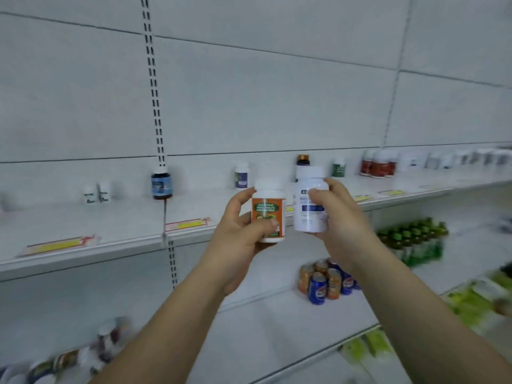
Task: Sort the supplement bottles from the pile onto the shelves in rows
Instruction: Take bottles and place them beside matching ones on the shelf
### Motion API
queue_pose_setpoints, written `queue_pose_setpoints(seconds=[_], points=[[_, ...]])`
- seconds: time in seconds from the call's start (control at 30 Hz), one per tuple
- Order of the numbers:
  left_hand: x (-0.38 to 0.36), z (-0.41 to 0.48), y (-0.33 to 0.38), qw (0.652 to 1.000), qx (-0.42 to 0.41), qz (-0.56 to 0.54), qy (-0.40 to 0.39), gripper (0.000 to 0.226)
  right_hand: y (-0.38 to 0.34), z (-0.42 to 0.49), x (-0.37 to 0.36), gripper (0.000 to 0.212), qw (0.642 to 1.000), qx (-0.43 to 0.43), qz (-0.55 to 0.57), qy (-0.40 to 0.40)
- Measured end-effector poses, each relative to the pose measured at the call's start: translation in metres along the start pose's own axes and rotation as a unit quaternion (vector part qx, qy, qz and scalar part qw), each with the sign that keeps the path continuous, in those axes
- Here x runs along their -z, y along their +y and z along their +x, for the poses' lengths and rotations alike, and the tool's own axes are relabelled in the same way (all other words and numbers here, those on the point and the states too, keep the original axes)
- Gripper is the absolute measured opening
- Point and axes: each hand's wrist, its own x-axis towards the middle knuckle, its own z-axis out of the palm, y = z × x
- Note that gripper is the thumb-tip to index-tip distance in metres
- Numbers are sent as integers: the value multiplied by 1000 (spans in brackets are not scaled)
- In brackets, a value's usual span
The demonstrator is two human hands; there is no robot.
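Left hand (pixel 240 231) grips an orange-label bottle (pixel 268 214) and right hand (pixel 339 214) grips a taller white bottle with a blue label (pixel 310 200), both upright, held side by side in the air in front of the upper shelf (pixel 110 231); the blurred pile (pixel 69 358) sits low at the left. Main risk: with both hands full, setting 1 down may knock the amber-cap bottle (pixel 303 159) or others standing loose along that shelf. Frame is blurry, so labels may get misread and the 2 bottles land in wrong rows.
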Motion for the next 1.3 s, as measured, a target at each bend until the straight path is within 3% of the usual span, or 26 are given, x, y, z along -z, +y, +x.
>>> queue_pose_setpoints(seconds=[0.13, 0.27, 0.43, 0.57, 0.8, 0.93, 1.13, 1.3], points=[[-113, 52, -52, 998, 33, -25, -42, 55, -17, 22, 128, 36, 997, 9, -71, 40], [-210, 93, -92, 994, 51, -49, -89, 53, -31, 44, 236, 22, 992, 6, -103, 77], [-301, 140, -134, 984, 78, -56, -148, 52, -37, 73, 334, 33, 986, -15, -105, 129], [-351, 185, -168, 980, 88, -60, -170, 49, -29, 107, 393, 25, 982, -25, -101, 157], [-413, 288, -230, 985, 78, -35, -152, 56, 1, 215, 473, 29, 973, -34, -141, 180], [-442, 356, -246, 991, 49, -5, -128, 59, 12, 295, 510, 21, 971, -29, -161, 174], [-467, 418, -268, 997, 46, 26, -64, 59, 34, 399, 558, 38, 972, -27, -183, 146], [-479, 443, -280, 996, 48, 69, -37, 54, 58, 475, 589, 34, 972, -21, -212, 95]])
